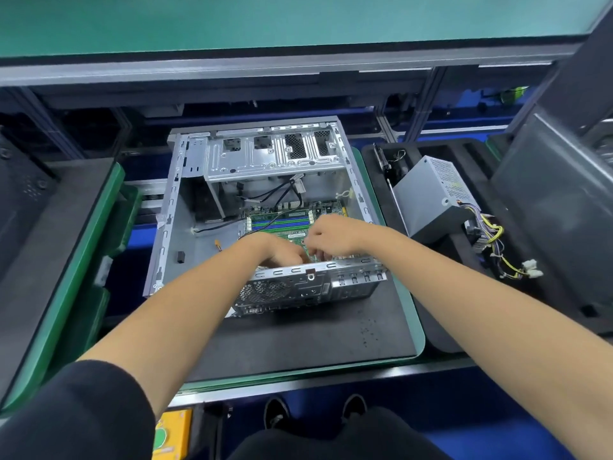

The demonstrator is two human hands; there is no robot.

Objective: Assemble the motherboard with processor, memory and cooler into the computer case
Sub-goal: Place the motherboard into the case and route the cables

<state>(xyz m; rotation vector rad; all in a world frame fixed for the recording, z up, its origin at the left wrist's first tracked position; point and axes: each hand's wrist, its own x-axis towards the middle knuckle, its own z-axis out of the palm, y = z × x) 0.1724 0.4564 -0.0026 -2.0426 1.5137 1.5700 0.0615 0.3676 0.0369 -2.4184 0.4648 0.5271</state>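
An open metal computer case (pixel 185 194) lies on its side on a black mat. A green motherboard (pixel 292 217) with blue and white memory slots sits inside it, toward the right. Both my hands reach over the case's near wall onto the board. My left hand (pixel 278 250) is palm down on the board's near part, fingers bent. My right hand (pixel 331 237) is just right of it, fingers curled downward at the same spot. What the fingertips hold or touch is hidden by the hands and the case wall. Black cables (pixel 282 194) trail across the board's far side.
A grey power supply (pixel 431 197) with a yellow and black wire bundle rests in black foam to the right. The black mat (pixel 315 340) on a green tray extends toward me. Dark trays stand left and right. A shelf frame runs behind the case.
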